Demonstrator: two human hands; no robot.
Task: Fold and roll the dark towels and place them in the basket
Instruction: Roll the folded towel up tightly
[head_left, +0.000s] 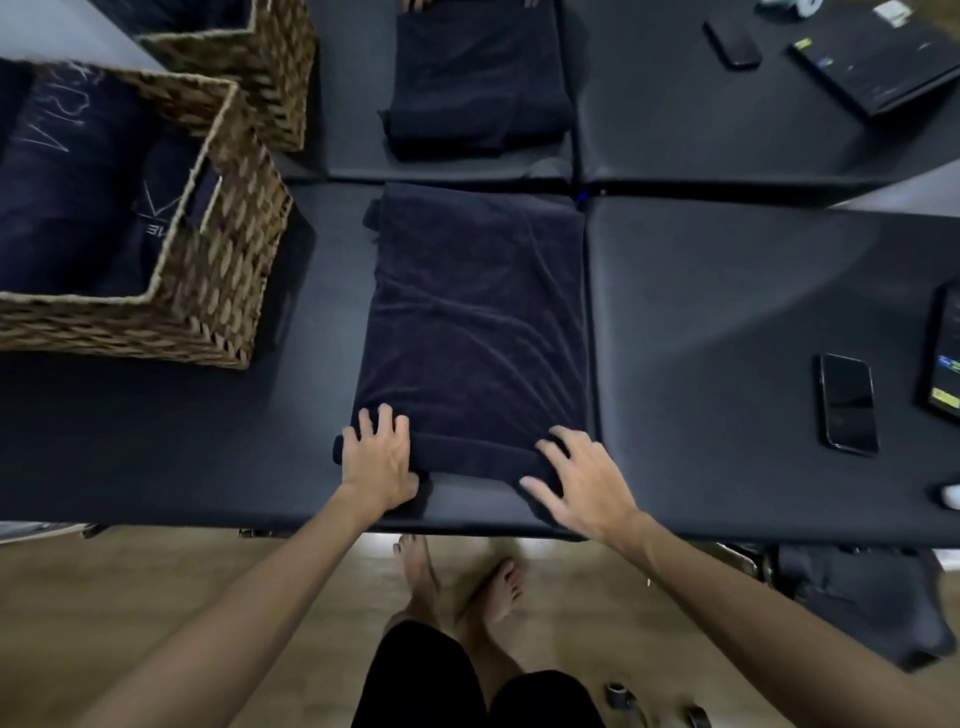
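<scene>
Black padded table (727, 312) carries my folded dark navy towel (478, 312), laid lengthwise so it rolls away from me; my left hand (376, 452) and right hand (582, 478) press spread on the started roll, woven wicker basket (218, 291) waiting near left

Basket (218, 291) beside towel (478, 312)
</scene>
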